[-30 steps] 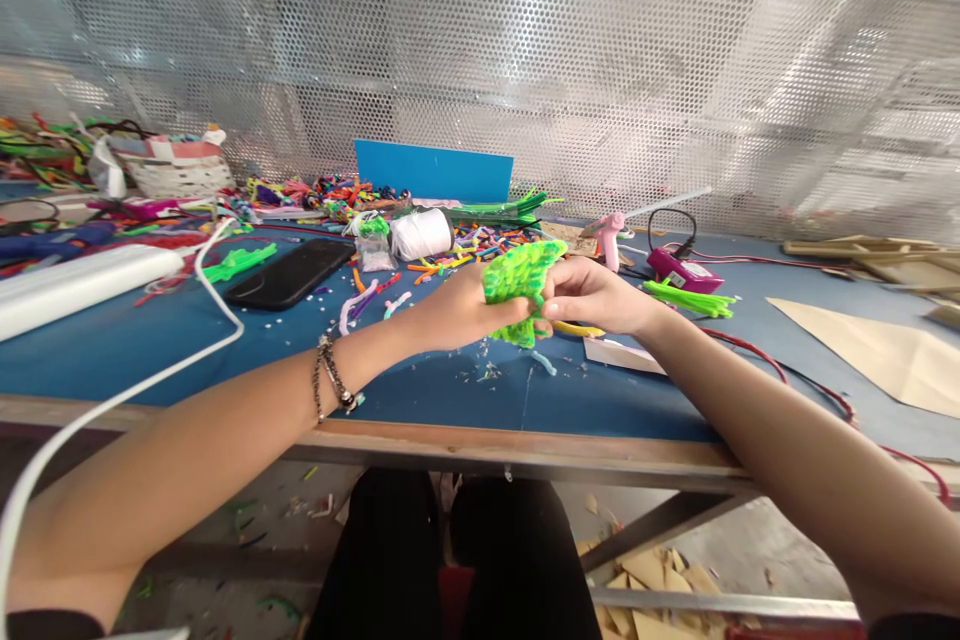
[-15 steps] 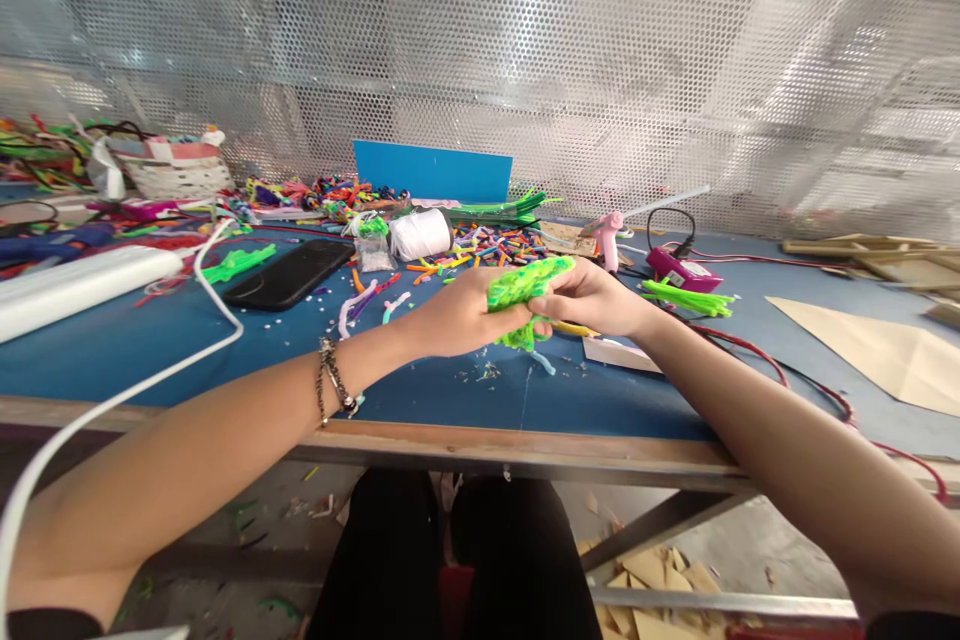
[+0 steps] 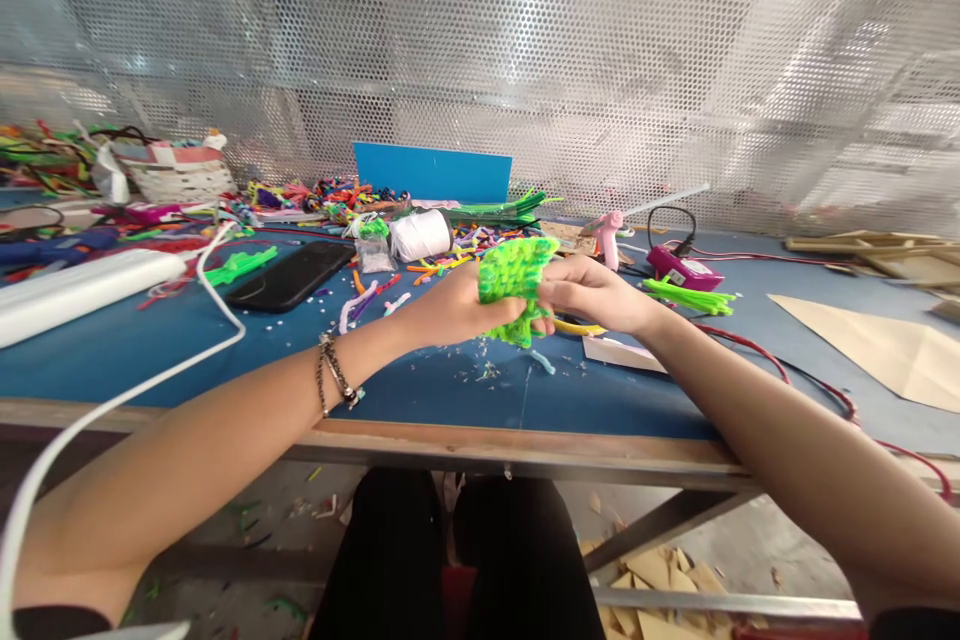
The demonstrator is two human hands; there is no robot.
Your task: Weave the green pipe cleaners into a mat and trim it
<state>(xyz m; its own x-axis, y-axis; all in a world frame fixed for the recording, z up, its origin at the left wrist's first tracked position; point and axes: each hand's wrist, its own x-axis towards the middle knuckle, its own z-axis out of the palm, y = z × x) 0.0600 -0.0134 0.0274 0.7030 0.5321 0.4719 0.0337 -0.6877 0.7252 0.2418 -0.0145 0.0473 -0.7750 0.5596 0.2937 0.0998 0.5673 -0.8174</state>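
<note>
A bright green woven piece (image 3: 514, 278), apparently made of fuzzy pipe cleaners, is held up over the table's near half. My left hand (image 3: 450, 308) grips its left side, thumb across the front and the other fingers hidden behind. On the right edge, my right hand (image 3: 589, 295) pinches the same piece between thumb and fingers. Beneath the hands lie a short pale blue pipe cleaner (image 3: 541, 361) and scattered bits of fuzz. A yellow strip (image 3: 583, 328) lies below my right hand, and a white card (image 3: 626, 354) is beside it.
A black phone (image 3: 292, 276), white power strip (image 3: 90, 292) and white cable lie left. Behind are a white thread spool (image 3: 421, 235), loose pipe cleaner pieces and a blue board (image 3: 433, 172). A pink glue gun (image 3: 610, 238), magenta box (image 3: 684, 268) and brown paper (image 3: 874, 350) are right.
The green piece has turned so its broad woven face shows more, and it has moved slightly left. My right hand's fingers have shifted to its right edge.
</note>
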